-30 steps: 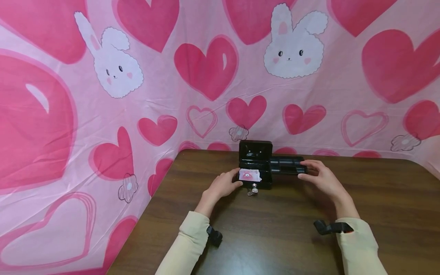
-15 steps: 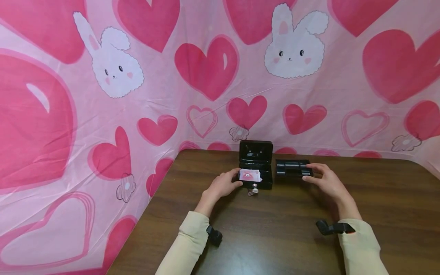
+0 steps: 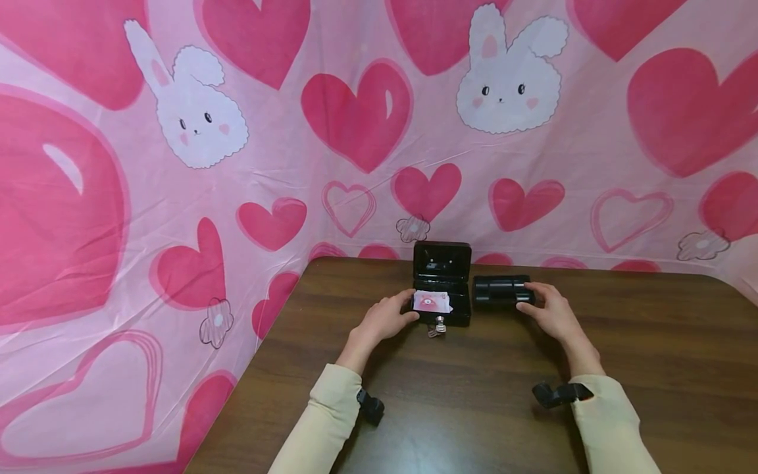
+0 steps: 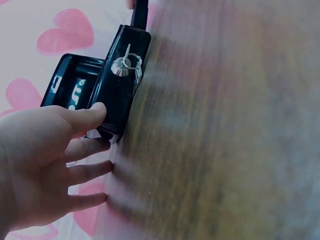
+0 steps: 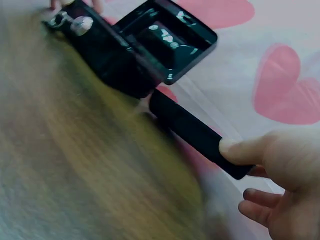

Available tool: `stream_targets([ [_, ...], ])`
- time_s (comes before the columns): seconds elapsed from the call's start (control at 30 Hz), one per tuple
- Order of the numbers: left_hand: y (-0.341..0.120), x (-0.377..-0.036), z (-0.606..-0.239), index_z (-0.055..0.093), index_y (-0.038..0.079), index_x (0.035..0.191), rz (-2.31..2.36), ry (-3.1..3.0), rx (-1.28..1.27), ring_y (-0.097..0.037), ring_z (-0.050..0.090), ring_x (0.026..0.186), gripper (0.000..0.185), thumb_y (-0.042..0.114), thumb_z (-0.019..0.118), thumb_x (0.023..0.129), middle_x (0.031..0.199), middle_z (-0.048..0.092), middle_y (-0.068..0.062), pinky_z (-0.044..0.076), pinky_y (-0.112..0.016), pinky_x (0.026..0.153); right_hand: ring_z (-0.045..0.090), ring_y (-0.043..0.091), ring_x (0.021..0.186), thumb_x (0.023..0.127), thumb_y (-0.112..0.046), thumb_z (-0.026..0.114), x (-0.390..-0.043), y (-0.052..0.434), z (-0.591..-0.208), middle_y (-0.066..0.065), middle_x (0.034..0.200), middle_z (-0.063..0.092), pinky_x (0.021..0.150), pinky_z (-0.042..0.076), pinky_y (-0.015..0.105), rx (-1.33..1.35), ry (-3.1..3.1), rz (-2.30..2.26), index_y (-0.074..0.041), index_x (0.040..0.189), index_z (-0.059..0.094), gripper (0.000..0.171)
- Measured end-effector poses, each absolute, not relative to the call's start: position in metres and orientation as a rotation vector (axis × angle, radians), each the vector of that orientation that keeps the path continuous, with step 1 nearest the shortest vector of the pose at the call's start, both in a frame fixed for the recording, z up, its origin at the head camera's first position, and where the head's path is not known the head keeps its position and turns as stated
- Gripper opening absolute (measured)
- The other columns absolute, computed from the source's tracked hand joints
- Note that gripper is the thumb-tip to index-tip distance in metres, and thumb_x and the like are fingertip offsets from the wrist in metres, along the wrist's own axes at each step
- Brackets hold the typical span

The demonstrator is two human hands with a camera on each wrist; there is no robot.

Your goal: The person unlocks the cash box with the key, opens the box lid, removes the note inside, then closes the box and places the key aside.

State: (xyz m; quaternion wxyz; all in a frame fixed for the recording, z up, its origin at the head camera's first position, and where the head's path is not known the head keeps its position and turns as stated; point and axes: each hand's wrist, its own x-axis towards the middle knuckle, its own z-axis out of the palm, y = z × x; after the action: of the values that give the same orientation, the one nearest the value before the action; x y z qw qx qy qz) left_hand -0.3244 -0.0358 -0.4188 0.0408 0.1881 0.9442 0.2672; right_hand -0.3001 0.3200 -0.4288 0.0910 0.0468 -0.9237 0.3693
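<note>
A small black cash box [image 3: 441, 261] stands near the table's back edge with its lid raised. Pink paper notes [image 3: 431, 301] lie inside it, and keys [image 3: 439, 327] hang from the lock on its front. My left hand [image 3: 385, 319] holds the box at its left end. In the left wrist view, the thumb [image 4: 92, 117] presses the box's front while the lower fingers reach down to the table. Just right of the box, my right hand [image 3: 555, 313] grips a black coin tray [image 3: 497, 293] by its right end, thumb in front.
The brown wooden table [image 3: 462, 408] has its back edge close to a pink fabric backdrop [image 3: 331, 39] printed with hearts and rabbits. Black straps with cameras [image 3: 371, 407] sit at both wrists.
The coin tray has moved right, away from the box, then slightly back left. It has tilted, so its compartments show less. My left hand and the box have stayed in place.
</note>
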Motion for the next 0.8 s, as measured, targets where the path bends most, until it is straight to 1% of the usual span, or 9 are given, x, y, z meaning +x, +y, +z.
stream_targets([
  [0.2,-0.036,-0.325,-0.420,0.044,0.019,0.150,0.820,2.896,0.578,-0.026,0.053,0.135,0.059,0.038,0.062,0.097,0.146,0.056,-0.006,0.040,-0.052,0.111,0.048,0.052,0.120,0.097,-0.014,0.060,-0.301,0.314,-0.432,0.039,0.140,0.042,0.100,0.039,0.063,0.092,-2.752,1.092,0.010,0.140,0.046,0.051],
  [0.4,-0.036,-0.324,-0.418,0.044,0.019,0.151,0.812,2.896,0.587,-0.026,0.052,0.135,0.060,0.038,0.062,0.097,0.146,0.056,-0.006,0.039,-0.053,0.111,0.049,0.053,0.122,0.097,-0.017,0.061,-0.299,0.312,-0.429,0.038,0.142,0.042,0.099,0.042,0.062,0.084,-2.771,1.120,0.008,0.143,0.042,0.055],
  [0.5,-0.035,-0.324,-0.418,0.043,0.019,0.151,0.810,2.891,0.583,-0.026,0.052,0.136,0.060,0.038,0.062,0.097,0.146,0.056,-0.006,0.039,-0.053,0.111,0.052,0.051,0.120,0.099,-0.017,0.060,-0.297,0.311,-0.428,0.037,0.138,0.048,0.099,0.043,0.060,0.067,-2.704,1.136,0.008,0.140,0.046,0.051],
  [0.53,-0.035,-0.324,-0.419,0.043,0.020,0.151,0.807,2.892,0.583,-0.026,0.052,0.135,0.060,0.038,0.062,0.097,0.146,0.056,-0.006,0.039,-0.053,0.111,0.053,0.050,0.120,0.099,-0.017,0.059,-0.296,0.310,-0.428,0.035,0.136,0.050,0.098,0.044,0.059,0.059,-2.663,1.146,0.007,0.139,0.048,0.049],
  [0.6,-0.036,-0.324,-0.420,0.043,0.020,0.151,0.804,2.895,0.583,-0.026,0.052,0.135,0.060,0.038,0.061,0.097,0.146,0.056,-0.006,0.039,-0.053,0.111,0.056,0.045,0.116,0.100,-0.018,0.059,-0.295,0.309,-0.428,0.032,0.132,0.056,0.096,0.050,0.041,0.047,-2.560,1.159,0.005,0.137,0.052,0.044],
  [0.63,-0.036,-0.324,-0.420,0.043,0.020,0.151,0.800,2.897,0.582,-0.026,0.052,0.135,0.060,0.038,0.061,0.097,0.146,0.056,-0.006,0.039,-0.052,0.112,0.060,0.035,0.113,0.100,-0.019,0.058,-0.294,0.308,-0.427,0.030,0.129,0.059,0.094,0.050,0.032,0.041,-2.507,1.163,0.004,0.135,0.054,0.042],
  [0.7,-0.036,-0.324,-0.420,0.043,0.020,0.151,0.797,2.901,0.591,-0.026,0.053,0.135,0.059,0.038,0.061,0.098,0.146,0.056,-0.006,0.039,-0.052,0.111,0.061,0.014,0.105,0.101,-0.022,0.058,-0.294,0.307,-0.424,0.026,0.125,0.063,0.087,0.046,0.016,0.031,-2.430,1.165,0.001,0.133,0.058,0.040],
  [0.77,-0.037,-0.325,-0.420,0.043,0.019,0.151,0.794,2.902,0.597,-0.026,0.053,0.135,0.059,0.038,0.060,0.098,0.146,0.056,-0.006,0.039,-0.052,0.111,0.054,-0.004,0.096,0.100,-0.023,0.059,-0.295,0.305,-0.421,0.023,0.121,0.066,0.079,0.038,0.005,0.027,-2.382,1.161,0.000,0.131,0.060,0.038],
  [0.8,-0.036,-0.325,-0.420,0.042,0.019,0.151,0.794,2.900,0.598,-0.026,0.052,0.135,0.059,0.038,0.060,0.098,0.146,0.056,-0.006,0.039,-0.052,0.111,0.049,-0.011,0.092,0.100,-0.023,0.060,-0.295,0.304,-0.419,0.022,0.119,0.067,0.078,0.038,0.005,0.023,-2.365,1.163,-0.001,0.130,0.061,0.037],
])
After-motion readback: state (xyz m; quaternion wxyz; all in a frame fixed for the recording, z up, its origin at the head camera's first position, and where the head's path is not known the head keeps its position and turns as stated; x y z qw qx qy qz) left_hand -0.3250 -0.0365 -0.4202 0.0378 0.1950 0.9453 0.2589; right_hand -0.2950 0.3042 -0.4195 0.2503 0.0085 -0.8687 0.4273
